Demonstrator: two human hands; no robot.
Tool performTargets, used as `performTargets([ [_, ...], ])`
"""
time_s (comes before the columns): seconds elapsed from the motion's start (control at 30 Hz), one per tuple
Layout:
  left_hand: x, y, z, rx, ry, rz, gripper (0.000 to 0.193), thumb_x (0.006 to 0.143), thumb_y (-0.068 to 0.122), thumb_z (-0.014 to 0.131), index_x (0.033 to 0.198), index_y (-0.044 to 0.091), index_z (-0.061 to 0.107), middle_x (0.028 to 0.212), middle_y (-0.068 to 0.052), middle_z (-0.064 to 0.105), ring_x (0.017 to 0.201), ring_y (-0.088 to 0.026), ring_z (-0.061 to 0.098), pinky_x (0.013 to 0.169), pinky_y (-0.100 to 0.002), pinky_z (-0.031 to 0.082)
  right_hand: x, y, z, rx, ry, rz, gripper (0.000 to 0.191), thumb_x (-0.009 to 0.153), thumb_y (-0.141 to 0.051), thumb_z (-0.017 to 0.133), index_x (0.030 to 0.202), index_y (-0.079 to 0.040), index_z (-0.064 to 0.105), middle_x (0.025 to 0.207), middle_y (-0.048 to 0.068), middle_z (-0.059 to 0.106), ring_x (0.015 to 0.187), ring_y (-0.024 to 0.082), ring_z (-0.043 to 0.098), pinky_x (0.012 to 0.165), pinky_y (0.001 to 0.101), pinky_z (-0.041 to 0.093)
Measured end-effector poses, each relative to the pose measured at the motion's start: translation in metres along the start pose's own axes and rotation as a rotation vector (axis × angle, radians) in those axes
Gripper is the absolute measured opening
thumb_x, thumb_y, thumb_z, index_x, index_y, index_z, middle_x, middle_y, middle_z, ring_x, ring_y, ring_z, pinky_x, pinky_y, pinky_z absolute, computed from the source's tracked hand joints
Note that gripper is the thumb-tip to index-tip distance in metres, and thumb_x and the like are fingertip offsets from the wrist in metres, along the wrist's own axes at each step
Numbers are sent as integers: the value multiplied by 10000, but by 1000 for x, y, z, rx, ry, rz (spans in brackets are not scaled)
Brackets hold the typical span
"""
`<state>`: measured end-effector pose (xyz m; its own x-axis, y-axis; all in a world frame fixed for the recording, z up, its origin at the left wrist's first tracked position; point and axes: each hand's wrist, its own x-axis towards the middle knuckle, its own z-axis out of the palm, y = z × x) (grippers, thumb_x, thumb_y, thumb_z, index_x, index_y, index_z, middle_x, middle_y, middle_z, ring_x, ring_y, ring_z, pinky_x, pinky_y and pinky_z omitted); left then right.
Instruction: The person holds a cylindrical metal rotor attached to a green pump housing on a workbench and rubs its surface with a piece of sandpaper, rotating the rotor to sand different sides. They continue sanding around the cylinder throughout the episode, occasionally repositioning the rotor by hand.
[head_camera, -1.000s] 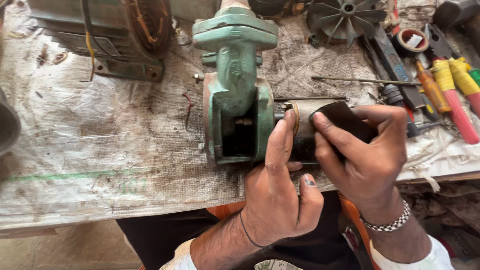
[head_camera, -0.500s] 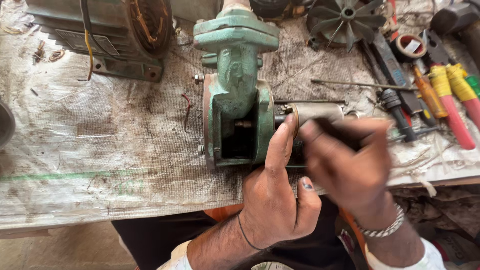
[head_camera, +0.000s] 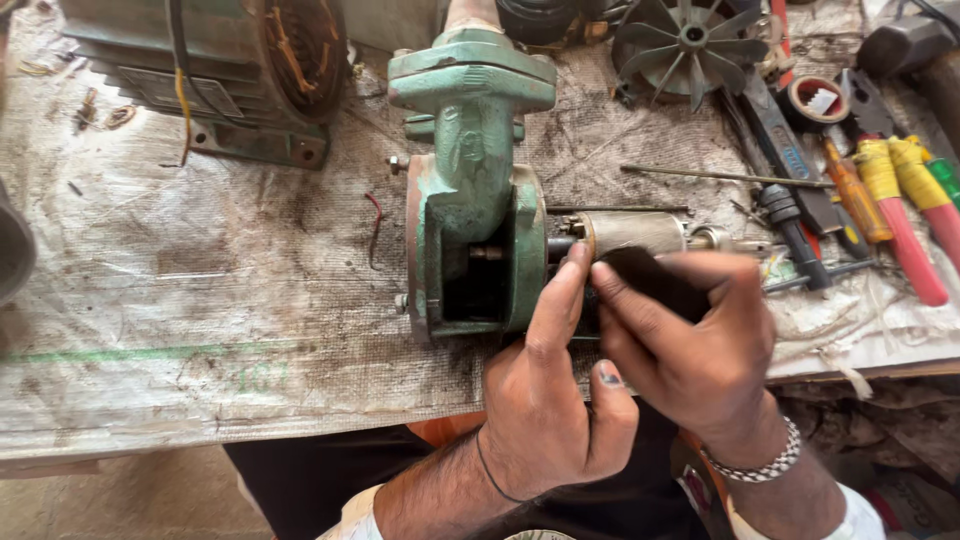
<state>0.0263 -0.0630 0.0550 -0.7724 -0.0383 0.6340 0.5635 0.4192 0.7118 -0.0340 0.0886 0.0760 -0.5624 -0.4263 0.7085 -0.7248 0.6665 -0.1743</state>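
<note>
A green cast pump housing (head_camera: 475, 190) lies on a dirty sheet-covered bench, with a grey metal rotor (head_camera: 635, 232) and its shaft sticking out to the right. My left hand (head_camera: 550, 400) rests against the housing's lower right, its index finger up on the rotor's near end. My right hand (head_camera: 695, 345) pinches a small dark strip (head_camera: 640, 280), perhaps abrasive cloth, and presses it on the rotor's front side. The lower half of the rotor is hidden behind both hands.
A motor stator (head_camera: 235, 70) with copper windings sits at the back left. A black fan wheel (head_camera: 685, 45) lies at the back. Screwdrivers and red-and-yellow-handled pliers (head_camera: 895, 210), a thin rod (head_camera: 720, 177) and a tape roll (head_camera: 818, 100) crowd the right side.
My right hand has slid the dark strip leftward along the rotor, uncovering its right end and the shaft. My left hand stays put against the housing.
</note>
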Motion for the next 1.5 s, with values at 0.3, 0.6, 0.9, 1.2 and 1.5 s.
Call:
performTargets([
  [0.3, -1, -2, 2, 133, 47, 104, 657, 982, 99, 570, 1533, -104, 276, 1478, -392, 499, 1378, -458, 621, 1163, -417, 566, 3, 0, -1, 11, 49, 164, 340, 924, -46, 834, 1253, -101, 769, 1147, 129, 522, 880, 215, 552, 743, 311, 490],
  [0.6, -1, -4, 4, 0, 9, -24, 504, 971, 208, 629, 1266, -123, 391, 1418, -478, 564, 1063, -400, 810, 693, -338, 622, 5, -2, -3, -83, 31, 167, 295, 897, -84, 847, 1185, -111, 791, 1107, 116, 510, 911, 247, 547, 764, 343, 479],
  [0.9, -1, -2, 6, 205, 63, 85, 614, 1087, 271, 618, 1479, -99, 323, 1438, -384, 537, 1214, -414, 738, 947, -352, 667, 7, -4, -4, -9, 23, 149, 298, 859, -71, 830, 1153, -87, 787, 1084, 139, 522, 875, 250, 599, 747, 359, 527],
  [1.2, -2, -4, 6, 175, 96, 109, 534, 1066, 213, 606, 1428, -74, 338, 1399, -393, 556, 1203, -434, 736, 969, -370, 662, 2, -3, -3, 11, -5, 97, 316, 794, -109, 848, 1106, -101, 801, 1065, 139, 529, 813, 267, 588, 698, 380, 524],
  [1.5, -2, -2, 4, 128, 91, 98, 504, 1063, 182, 596, 1422, -68, 345, 1399, -391, 567, 1220, -422, 734, 998, -375, 665, 7, -8, -2, -35, 32, 134, 278, 920, -89, 831, 1194, -102, 786, 1125, 124, 535, 922, 255, 596, 757, 339, 518],
])
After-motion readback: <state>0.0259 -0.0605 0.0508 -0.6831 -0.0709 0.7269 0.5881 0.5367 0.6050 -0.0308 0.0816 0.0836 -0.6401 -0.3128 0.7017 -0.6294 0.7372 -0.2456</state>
